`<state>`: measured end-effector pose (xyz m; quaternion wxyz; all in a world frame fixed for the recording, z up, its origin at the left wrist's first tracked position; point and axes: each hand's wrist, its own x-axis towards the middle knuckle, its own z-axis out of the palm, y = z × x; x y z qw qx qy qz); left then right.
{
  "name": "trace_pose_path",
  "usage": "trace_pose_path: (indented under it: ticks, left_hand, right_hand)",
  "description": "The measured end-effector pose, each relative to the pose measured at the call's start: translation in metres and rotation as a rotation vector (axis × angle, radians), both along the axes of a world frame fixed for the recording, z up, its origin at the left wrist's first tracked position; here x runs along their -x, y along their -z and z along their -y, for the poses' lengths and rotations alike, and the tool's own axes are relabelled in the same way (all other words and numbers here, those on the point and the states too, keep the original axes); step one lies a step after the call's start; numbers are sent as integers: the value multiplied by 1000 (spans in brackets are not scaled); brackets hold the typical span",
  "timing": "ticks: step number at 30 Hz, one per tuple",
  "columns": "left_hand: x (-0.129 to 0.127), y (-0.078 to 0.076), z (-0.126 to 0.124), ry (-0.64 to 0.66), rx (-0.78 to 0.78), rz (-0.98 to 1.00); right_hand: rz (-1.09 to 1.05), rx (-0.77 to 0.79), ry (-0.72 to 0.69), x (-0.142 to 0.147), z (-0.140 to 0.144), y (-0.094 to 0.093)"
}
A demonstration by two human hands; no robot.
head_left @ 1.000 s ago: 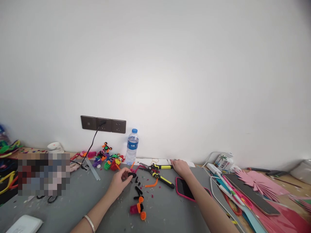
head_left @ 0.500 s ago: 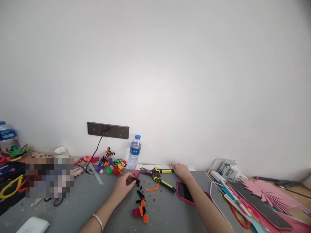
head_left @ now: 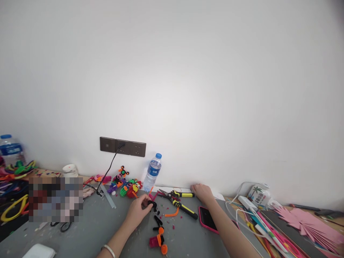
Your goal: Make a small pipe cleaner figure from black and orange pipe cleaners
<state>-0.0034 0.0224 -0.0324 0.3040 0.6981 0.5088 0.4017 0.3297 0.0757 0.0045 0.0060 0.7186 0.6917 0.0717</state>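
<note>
Black and fuzzy, a short bent pipe-cleaner piece [head_left: 152, 204] sits pinched between the thumb and fingertips of the left hand [head_left: 139, 210], low in the middle of the frame on the grey desk [head_left: 88, 229]. Compared with a second ago, the hand has slid slightly toward the wall, carrying the piece with it, so the grip looks secure and the piece stays in play. The right hand [head_left: 202, 191] lies flat and spread open on a white sheet at the wall's foot, holding nothing; it has hardly shifted. Between the hands lie yellow-and-black pliers [head_left: 179, 202] with hard, glossy handles and a curved orange strand [head_left: 171, 213]. Below the left hand stands a small chenille figure [head_left: 159, 240] of orange, black and magenta coils. A glossy phone [head_left: 208, 219] in a pink case lies under the right forearm.
</note>
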Motion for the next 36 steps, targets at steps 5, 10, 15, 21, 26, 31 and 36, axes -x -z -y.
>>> trace_pose_path:
  ticks: [5,10,15,21,26,31,36]
  left_hand:
    - [-1,-1,0,0,12,11]
    - [1,2,-3,14,1,72]
    - [3,2,-9,10,18,188]
    - [11,-7,-15,85,98,399]
    - [16,-17,-12,53,146,478]
    - [12,-20,-8,115,124,415]
    - [8,-18,-6,129,63,406]
  right_hand:
    - [-152,-67,28,25,3,-20]
    - [-396,-161,-90,82,8,-47]
    - [-698,-97,-208,141,17,-51]
    - [-967,-6,-299,182,40,-24]
    - [-1358,12,-353,189,43,-6]
    - [-1648,19,-353,177,44,0]
    - [-1721,49,-339,170,49,0]
